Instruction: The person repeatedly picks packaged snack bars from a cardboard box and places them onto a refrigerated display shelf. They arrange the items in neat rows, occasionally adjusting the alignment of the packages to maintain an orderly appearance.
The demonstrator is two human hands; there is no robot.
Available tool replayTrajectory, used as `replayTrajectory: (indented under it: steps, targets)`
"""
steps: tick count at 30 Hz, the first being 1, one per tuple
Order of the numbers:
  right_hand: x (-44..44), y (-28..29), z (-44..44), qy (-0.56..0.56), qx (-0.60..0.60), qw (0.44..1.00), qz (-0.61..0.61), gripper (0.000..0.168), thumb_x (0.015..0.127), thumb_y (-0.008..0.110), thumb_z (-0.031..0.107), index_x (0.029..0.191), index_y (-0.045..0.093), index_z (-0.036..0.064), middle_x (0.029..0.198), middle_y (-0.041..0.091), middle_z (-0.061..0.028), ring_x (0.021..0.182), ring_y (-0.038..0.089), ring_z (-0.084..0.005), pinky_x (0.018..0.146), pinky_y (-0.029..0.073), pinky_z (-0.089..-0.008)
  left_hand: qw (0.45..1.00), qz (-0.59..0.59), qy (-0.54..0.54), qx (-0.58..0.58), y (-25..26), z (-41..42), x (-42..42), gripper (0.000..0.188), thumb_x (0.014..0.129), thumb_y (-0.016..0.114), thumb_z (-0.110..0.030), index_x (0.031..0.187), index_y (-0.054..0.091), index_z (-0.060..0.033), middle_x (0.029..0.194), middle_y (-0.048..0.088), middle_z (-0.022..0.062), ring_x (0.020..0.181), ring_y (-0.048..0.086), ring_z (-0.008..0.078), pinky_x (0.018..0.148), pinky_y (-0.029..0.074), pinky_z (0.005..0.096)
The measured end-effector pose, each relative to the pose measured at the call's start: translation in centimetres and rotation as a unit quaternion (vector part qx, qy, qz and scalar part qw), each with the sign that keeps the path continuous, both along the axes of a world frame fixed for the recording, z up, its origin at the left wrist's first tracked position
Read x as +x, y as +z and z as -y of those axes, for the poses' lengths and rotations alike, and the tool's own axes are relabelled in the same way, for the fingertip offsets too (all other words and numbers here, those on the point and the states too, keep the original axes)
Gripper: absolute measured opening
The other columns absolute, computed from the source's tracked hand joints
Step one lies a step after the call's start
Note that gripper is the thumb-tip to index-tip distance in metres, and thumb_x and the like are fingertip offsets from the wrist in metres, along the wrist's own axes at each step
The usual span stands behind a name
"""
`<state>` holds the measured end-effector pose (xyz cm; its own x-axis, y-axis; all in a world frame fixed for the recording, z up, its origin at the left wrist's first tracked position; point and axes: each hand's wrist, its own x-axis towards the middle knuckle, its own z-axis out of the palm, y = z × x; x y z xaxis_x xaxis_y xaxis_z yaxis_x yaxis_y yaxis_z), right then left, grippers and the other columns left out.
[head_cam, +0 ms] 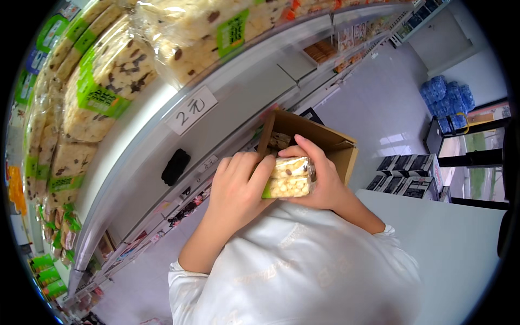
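Two clear-wrapped puffed-grain snack cakes, stacked one on the other, are held between my hands in front of my white shirt. My left hand grips their left end, where a bit of green label shows. My right hand curls around the right end, thumb and fingers on the wrapper. Just beyond my hands is an open cardboard box, partly hidden by them. Inside it, more wrapped cakes are visible.
Shelving with a handwritten price card runs along the left. Packaged snack cakes with green labels fill its upper shelf. A black object lies on the shelf below. Blue bottle packs and dark cartons stand right, near a pale surface.
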<state>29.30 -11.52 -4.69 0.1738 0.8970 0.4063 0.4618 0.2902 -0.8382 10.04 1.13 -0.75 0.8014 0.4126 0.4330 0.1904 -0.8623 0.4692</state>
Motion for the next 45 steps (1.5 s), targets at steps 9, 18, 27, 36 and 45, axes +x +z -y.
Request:
replayTrajectory:
  steps: [9, 18, 27, 36, 45]
  targets:
    - [4.6, -1.8, 2.3, -0.180, -0.180, 0.944, 0.209, 0.063, 0.068, 0.093, 0.008, 0.125, 0.064, 0.006, 0.123, 0.071, -0.0125, 0.120, 0.067, -0.0369, 0.101, 0.056, -0.0460, 0.977, -0.192, 0.024, -0.093, -6.2, -0.3, -0.2, 0.064, 0.085, 0.089, -0.025, 0.143, 0.065, -0.0107, 0.154, 0.053, 0.0228, 0.135, 0.058, 0.0445, 0.110, 0.051, 0.0527]
    - [5.4, -10.7, -0.1, -0.255, -0.356, 0.832, 0.340, 0.066, 0.070, 0.086, 0.008, 0.130, 0.061, 0.007, 0.121, 0.070, -0.0130, 0.117, 0.065, -0.0366, 0.095, 0.052, -0.0513, 0.895, -0.358, -0.014, -0.264, -11.4, 0.3, -1.8, 0.062, 0.094, 0.079, -0.048, 0.143, 0.069, -0.0115, 0.148, 0.055, 0.0264, 0.132, 0.062, 0.0474, 0.108, 0.053, 0.0572]
    - [4.4, -19.9, -1.6, -0.260, -0.295, 0.765, 0.511, 0.034, 0.081, 0.074, 0.012, 0.114, 0.064, 0.010, 0.106, 0.064, -0.0085, 0.106, 0.064, -0.0284, 0.081, 0.049, -0.0463, 0.927, -0.301, -0.002, -0.223, -13.0, 1.1, -2.5, 0.059, 0.092, 0.080, -0.050, 0.134, 0.074, -0.0089, 0.140, 0.060, 0.0215, 0.120, 0.068, 0.0450, 0.097, 0.058, 0.0529]
    - [4.6, -26.5, -1.3, -0.194, -0.291, 0.749, 0.563, 0.022, 0.089, 0.067, 0.019, 0.109, 0.066, 0.012, 0.107, 0.064, -0.0090, 0.110, 0.062, -0.0283, 0.085, 0.048, -0.0476, 0.927, -0.298, 0.008, -0.229, -13.2, 1.2, -2.6, 0.061, 0.089, 0.086, -0.044, 0.135, 0.074, -0.0064, 0.149, 0.059, 0.0227, 0.121, 0.070, 0.0424, 0.099, 0.060, 0.0493]
    - [7.1, -30.6, -2.1, -0.161, -0.362, 0.805, 0.441, 0.053, 0.089, 0.067, 0.016, 0.139, 0.058, 0.003, 0.135, 0.062, -0.0206, 0.129, 0.057, -0.0394, 0.107, 0.046, -0.0559, 0.936, -0.283, -0.001, -0.208, -13.7, 1.4, -2.6, 0.066, 0.090, 0.084, -0.045, 0.142, 0.069, -0.0069, 0.156, 0.055, 0.0242, 0.124, 0.069, 0.0434, 0.099, 0.060, 0.0495]
